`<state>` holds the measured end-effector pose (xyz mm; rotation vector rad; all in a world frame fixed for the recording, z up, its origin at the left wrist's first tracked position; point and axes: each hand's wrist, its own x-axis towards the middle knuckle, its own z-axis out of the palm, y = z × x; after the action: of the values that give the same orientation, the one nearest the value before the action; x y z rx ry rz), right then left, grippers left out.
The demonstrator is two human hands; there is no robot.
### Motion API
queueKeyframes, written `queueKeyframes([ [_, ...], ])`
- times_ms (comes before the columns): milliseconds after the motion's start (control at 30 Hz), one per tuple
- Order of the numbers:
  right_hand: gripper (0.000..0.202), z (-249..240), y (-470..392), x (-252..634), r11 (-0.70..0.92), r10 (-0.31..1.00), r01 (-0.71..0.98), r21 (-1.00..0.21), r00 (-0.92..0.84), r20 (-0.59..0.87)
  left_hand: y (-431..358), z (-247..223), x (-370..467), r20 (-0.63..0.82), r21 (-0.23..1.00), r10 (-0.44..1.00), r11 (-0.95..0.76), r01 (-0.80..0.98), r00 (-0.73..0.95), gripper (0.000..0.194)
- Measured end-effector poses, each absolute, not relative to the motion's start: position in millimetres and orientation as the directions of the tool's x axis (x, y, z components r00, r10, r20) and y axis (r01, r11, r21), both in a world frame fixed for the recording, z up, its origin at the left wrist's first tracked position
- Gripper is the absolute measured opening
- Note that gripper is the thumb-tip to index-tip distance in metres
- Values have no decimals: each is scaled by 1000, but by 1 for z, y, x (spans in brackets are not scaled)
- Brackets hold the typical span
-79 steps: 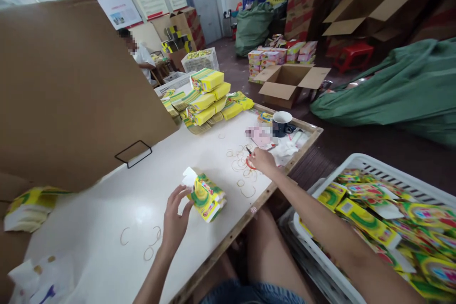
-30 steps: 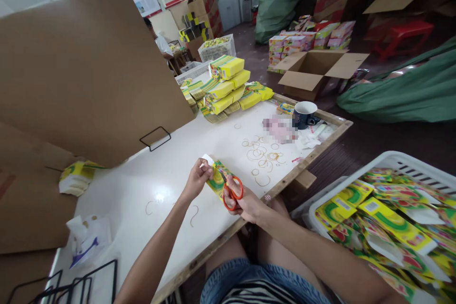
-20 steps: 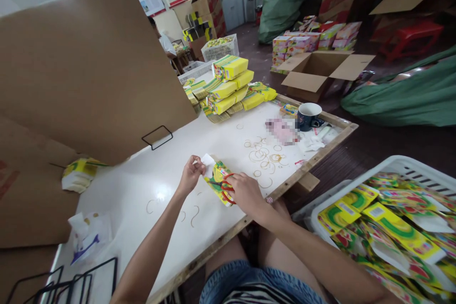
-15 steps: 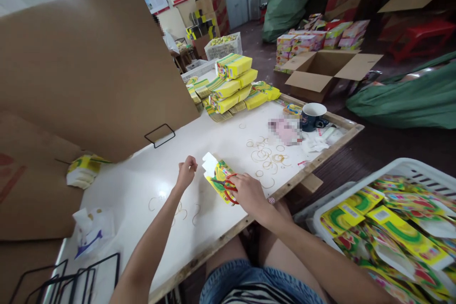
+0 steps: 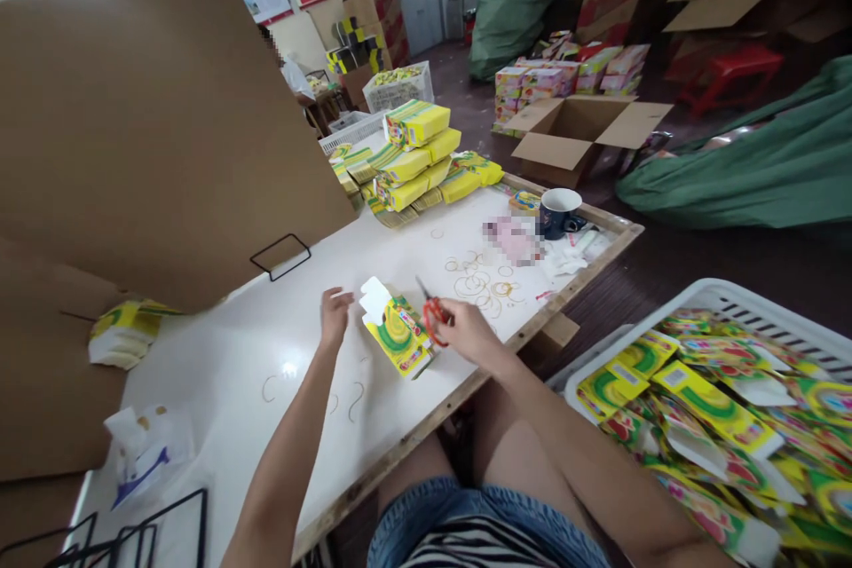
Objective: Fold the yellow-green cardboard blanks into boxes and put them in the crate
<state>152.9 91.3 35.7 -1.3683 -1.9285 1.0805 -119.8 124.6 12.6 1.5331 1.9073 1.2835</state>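
Note:
My right hand (image 5: pixel 466 333) grips a pair of scissors (image 5: pixel 436 319) by its red handles, with the blades pointing up and away over the table. Beneath and left of them lies a yellow and green printed carton (image 5: pixel 396 333) with white end flaps; whether it is one or a stack I cannot tell. To the left of the flaps my left hand (image 5: pixel 336 315) hovers, fingers stretched towards the carton and holding nothing visible. Loose rubber bands (image 5: pixel 472 286) are scattered on the white tabletop (image 5: pixel 280 453), mostly to the right of the carton.
Stacked yellow cartons (image 5: pixel 416 164) stand at the table's far end, near a dark mug (image 5: pixel 559 217). A white basket (image 5: pixel 576 386) of flat cartons is at my right. Large cardboard (image 5: pixel 166 124) walls the left side; black wire stands (image 5: pixel 200 524) sit front left.
My right hand has lifted the scissors off the carton, their blades swinging from leftward to upward. My left hand's fingers have spread from a closed pose. The view has shifted slightly right.

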Motion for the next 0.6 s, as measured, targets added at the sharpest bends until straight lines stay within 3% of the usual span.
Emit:
queueKeyframes([
  [133,20,15,127,183,101,988,743,-662,-150,-17,78,22,-98,408,775,812,-67,629,-417,41],
  [267,20,-6,149,191,50,993,790,-611,-107,-57,48,13,-56,453,601,891,-275,750,-36,43],
  [367,22,-8,143,188,73,993,786,-614,-113,-27,49,4,-43,383,550,922,-273,789,52,43],
  [467,22,2,120,182,275,952,667,-692,-288,101,56,0,-45,369,534,928,-259,805,54,43],
  [600,14,21,93,167,590,736,327,-738,-593,326,58,0,-48,384,507,920,-281,815,79,44],
])
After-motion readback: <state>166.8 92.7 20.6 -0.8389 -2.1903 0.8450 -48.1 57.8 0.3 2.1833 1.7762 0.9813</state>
